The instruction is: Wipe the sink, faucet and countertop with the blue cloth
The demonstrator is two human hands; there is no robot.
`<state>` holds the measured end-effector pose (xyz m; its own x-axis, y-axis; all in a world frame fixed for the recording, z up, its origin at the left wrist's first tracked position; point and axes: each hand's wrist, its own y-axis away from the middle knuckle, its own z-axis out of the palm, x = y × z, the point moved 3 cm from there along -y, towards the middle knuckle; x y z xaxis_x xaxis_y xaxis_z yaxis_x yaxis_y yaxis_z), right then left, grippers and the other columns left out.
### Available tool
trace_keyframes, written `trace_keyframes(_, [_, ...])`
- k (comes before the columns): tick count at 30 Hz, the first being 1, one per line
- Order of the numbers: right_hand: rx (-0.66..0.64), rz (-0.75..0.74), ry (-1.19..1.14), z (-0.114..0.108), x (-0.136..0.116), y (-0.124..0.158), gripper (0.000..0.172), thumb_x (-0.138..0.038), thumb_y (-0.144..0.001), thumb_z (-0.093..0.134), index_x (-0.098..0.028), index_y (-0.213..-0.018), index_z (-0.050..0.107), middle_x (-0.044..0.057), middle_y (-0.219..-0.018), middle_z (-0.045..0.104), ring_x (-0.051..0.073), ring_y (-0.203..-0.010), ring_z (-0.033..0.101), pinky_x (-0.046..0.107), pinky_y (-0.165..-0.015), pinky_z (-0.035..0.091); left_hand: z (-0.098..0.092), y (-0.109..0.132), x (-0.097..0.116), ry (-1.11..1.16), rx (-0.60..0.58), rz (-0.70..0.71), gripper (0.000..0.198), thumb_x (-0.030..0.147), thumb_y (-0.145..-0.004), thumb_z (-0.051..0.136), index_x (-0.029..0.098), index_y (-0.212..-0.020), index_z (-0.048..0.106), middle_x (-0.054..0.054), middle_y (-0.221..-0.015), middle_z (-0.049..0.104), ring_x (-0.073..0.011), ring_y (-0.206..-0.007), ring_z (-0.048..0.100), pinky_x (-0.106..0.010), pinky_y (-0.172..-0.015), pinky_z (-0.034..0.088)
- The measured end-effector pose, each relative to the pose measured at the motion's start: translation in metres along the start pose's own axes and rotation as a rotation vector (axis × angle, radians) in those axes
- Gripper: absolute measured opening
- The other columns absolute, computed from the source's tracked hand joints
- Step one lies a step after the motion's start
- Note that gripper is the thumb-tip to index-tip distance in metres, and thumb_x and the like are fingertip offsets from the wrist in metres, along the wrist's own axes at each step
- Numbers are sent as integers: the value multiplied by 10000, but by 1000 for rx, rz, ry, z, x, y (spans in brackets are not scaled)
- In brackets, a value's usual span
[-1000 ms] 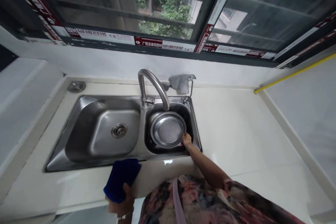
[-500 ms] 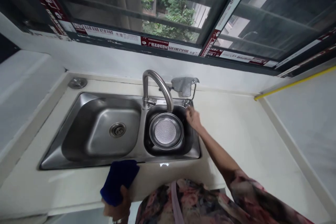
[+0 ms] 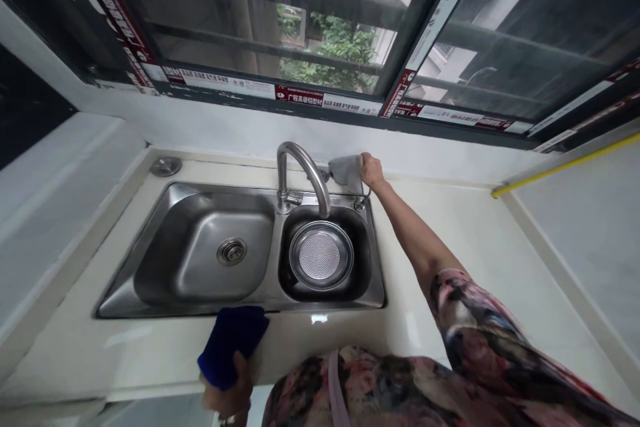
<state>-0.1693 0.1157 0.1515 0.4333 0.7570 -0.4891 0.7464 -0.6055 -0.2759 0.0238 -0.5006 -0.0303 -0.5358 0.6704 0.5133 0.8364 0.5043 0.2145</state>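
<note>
In the head view, the right arm is stretched forward, away from the body, and the right hand (image 3: 371,171) is held at the far edge of the surface (image 3: 465,247), with the back of the hand turned up and the fingers curled. The right end of a grey cloth (image 3: 345,170) is gripped there, and the rest of it is seen just left of the knuckles. Below this hand, part of a thin metal rod (image 3: 368,197) is left visible. The left hand (image 3: 233,387) is kept low and close to the body, bent at the wrist; a folded dark blue cloth (image 3: 233,340) is clasped in it, with the thumb laid on top and the far end of the cloth placed by the front rim of the sink (image 3: 274,253).

A perforated metal colander (image 3: 321,255) is set in the smaller basin, between the two hands and touched by neither. Left of the right hand, the faucet (image 3: 305,159) is curved over that basin.

Half a second earlier, the right hand is seen lower, by the basin's right rim, and the grey cloth is left untouched; a second earlier, the colander's rim is touched by it. The left hand's hold on the blue cloth is unchanged.
</note>
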Motion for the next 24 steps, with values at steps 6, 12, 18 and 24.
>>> trace_keyframes(6, [32, -58, -46, -10, 5, 20, 454, -477, -1139, 348, -147, -1153, 660, 170, -1081, 747, 266, -993, 650, 390, -975, 516, 0, -3, -2, 5, 21, -9, 967, 784, -695, 506, 123, -1398, 563, -156, -723, 671, -523, -833, 734, -657, -759, 605])
trace_keyframes(12, [82, -82, -104, -10, 2, 31, 539, -509, -1138, 275, -129, -1195, 653, 190, -1150, 733, 272, -1040, 650, 423, -1045, 507, -1, -4, 2, 32, 26, 49, 943, 758, -693, 537, 88, -1355, 582, -158, -709, 673, -526, -801, 718, -677, -729, 594])
trace_keyframes(18, [118, -94, -147, -11, 3, 38, 589, -570, -1129, 247, -156, -1208, 658, 161, -1141, 742, 261, -1052, 645, 413, -1047, 520, 0, -2, 3, 18, 20, 40, 935, 755, -716, 531, 83, -1366, 561, -220, -825, 719, -533, -854, 731, -676, -764, 599])
trace_keyframes(24, [134, -93, -184, -13, 1, 39, 603, -585, -1120, 266, -150, -1200, 676, 174, -1163, 745, 268, -1058, 666, 424, -1055, 523, 3, -7, -6, 34, 7, 35, 906, 790, -687, 544, 147, -1324, 581, -144, -671, 670, -545, -793, 725, -675, -709, 595])
